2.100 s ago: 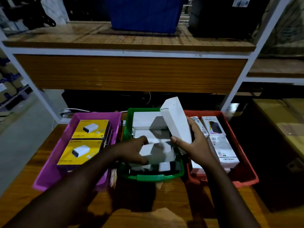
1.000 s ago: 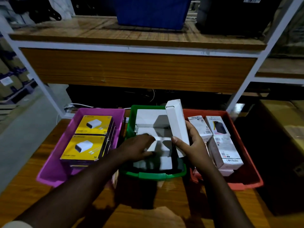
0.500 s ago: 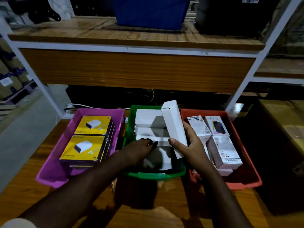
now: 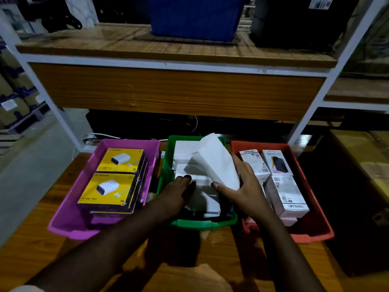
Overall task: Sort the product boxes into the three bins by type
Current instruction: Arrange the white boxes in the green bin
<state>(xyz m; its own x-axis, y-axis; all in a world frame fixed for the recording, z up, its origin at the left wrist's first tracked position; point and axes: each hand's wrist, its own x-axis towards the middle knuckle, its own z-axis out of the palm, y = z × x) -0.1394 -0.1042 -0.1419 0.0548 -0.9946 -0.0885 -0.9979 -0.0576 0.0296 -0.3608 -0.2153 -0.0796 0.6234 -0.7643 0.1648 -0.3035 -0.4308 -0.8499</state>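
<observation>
Three bins stand side by side on the wooden table. The purple bin [image 4: 69, 211] on the left holds yellow boxes [image 4: 109, 190]. White boxes [image 4: 185, 152] fill the green bin [image 4: 200, 224] in the middle. The red bin [image 4: 315, 226] on the right holds printed white and pink boxes [image 4: 286, 197]. My right hand [image 4: 246, 186] grips a long plain white box [image 4: 216, 163], tilted over the green bin. My left hand [image 4: 179, 192] reaches into the green bin, fingers pressed on the white boxes there.
A wooden shelf board [image 4: 176, 91] on a white frame hangs close above the back of the bins. A blue crate [image 4: 195, 15] sits on the shelf top. Cardboard cartons [image 4: 366, 165] stand at the right. A cable [image 4: 99, 135] runs behind the purple bin.
My right hand has tipped the long white box from upright to leaning left and lower over the green bin. My left hand has stayed on the white boxes inside.
</observation>
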